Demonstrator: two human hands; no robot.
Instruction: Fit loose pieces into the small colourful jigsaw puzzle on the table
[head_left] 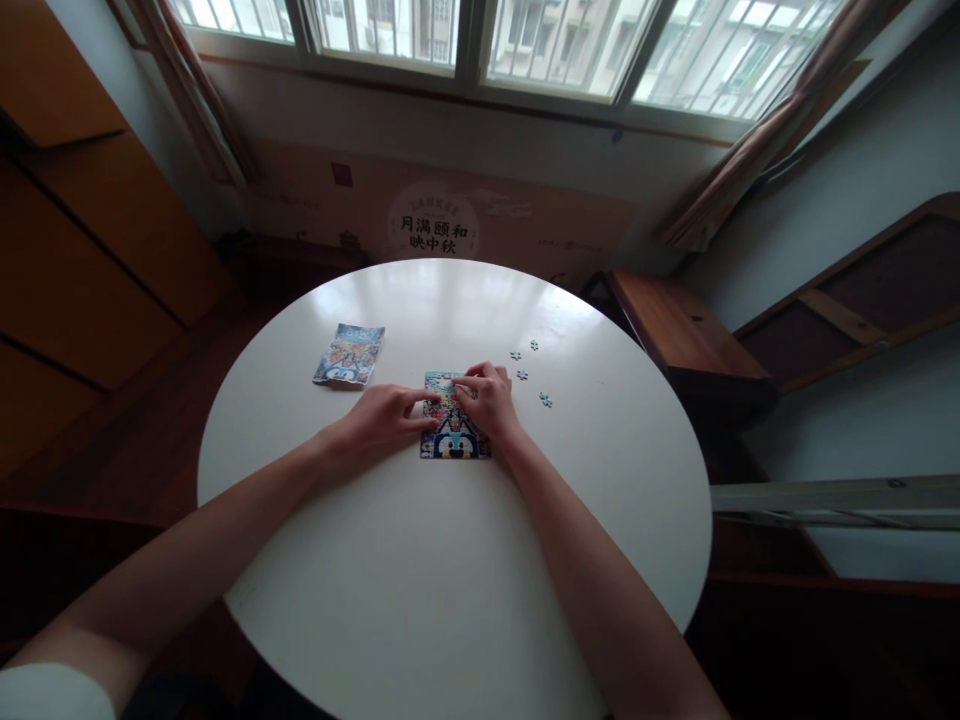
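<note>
A small, colourful jigsaw puzzle (453, 437) lies near the middle of the round white table (420, 590). My left hand (386, 413) rests at its left edge, fingertips touching the puzzle. My right hand (487, 396) lies over the upper right part of the puzzle, fingers pressed down near its top edge. Whether a piece is under the fingers is hidden. Several loose blue pieces (523, 375) lie on the table just right of my right hand, one (546, 400) closest to the table's right side.
A colourful picture card or packet (349, 354) lies on the table to the left of the puzzle. A wooden side table (675, 335) stands at the right, a wooden cabinet (82, 250) at the left. Windows and a printed board (439, 232) are behind.
</note>
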